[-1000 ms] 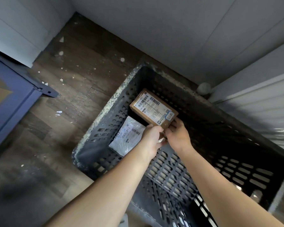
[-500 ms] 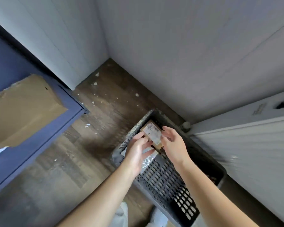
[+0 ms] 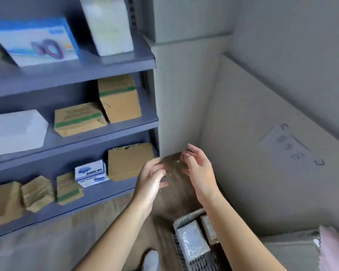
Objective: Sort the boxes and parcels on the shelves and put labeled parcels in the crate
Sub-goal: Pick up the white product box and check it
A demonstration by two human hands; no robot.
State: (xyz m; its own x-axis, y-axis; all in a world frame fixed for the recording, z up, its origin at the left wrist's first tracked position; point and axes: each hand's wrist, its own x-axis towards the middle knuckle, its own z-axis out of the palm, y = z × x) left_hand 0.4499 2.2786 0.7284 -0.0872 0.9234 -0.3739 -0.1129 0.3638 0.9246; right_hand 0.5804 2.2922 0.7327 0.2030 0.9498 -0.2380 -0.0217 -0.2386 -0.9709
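Labelled box (image 3: pixel 208 226): released since the earlier frame, now in crate (image 3: pixel 186 217) beside grey bag parcel (image 3: pixel 192 241), below both wrists. Left hand (image 3: pixel 151 178), right hand (image 3: pixel 199 169): raised, apart, fingers loosely spread, holding nothing. Shelf (image 3: pixel 110 189) edge just left of the left hand; floor (image 3: pixel 172 167) shows between the hands.

- Top shelf (image 3: pixel 106 64), upper left of the frame: a blue-and-white box (image 3: pixel 37 42) with a tall white box (image 3: pixel 108 26) to its right.
- Middle shelf (image 3: pixel 115 130): a flat white box (image 3: pixel 14 130) at the left edge, a green-taped carton (image 3: pixel 78 119), and an upright carton (image 3: pixel 118 98) at the right end.
- Bottom shelf (image 3: pixel 98 196): a large brown carton (image 3: pixel 130 162) at the right end, a small white-and-blue box (image 3: pixel 91 173) just beside it, and a row of brown boxes (image 3: pixel 37 192) running left.
- Wooden floor (image 3: pixel 174 200), lower centre: a grey slotted crate (image 3: pixel 186 219) and a grey shoe (image 3: pixel 151 258).
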